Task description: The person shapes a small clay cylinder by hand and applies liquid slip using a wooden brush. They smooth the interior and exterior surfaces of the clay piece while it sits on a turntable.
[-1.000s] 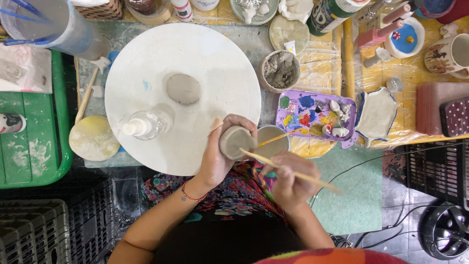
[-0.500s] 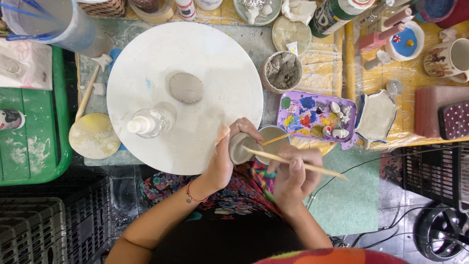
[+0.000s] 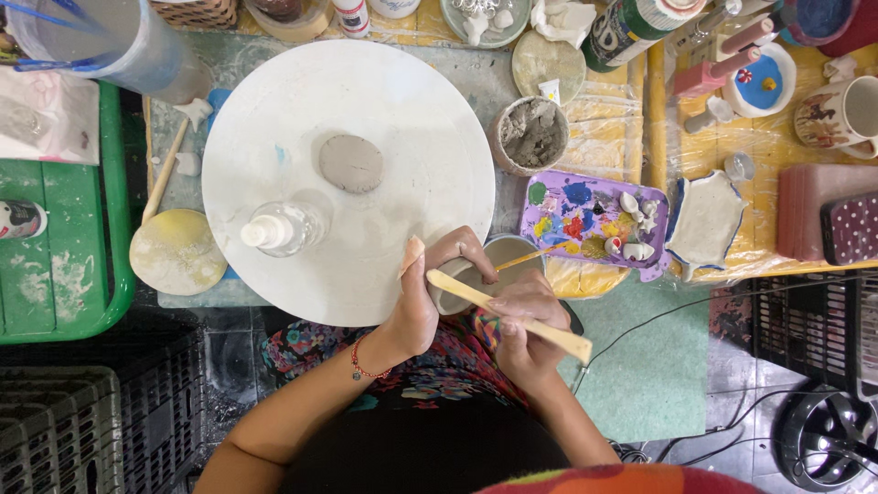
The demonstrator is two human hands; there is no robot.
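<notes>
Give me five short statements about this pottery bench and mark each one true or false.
1. The left hand grips a small clay cup. True.
2. The right hand holds a metal spoon. False: it holds a flat wooden tool whose tip lies against the cup.
3. A flat grey clay disc lies on the round white board. True.
4. The purple paint palette lies to the left of the white board. False: it lies to its right.
5. A clear spray bottle lies on the white board. True.
</notes>
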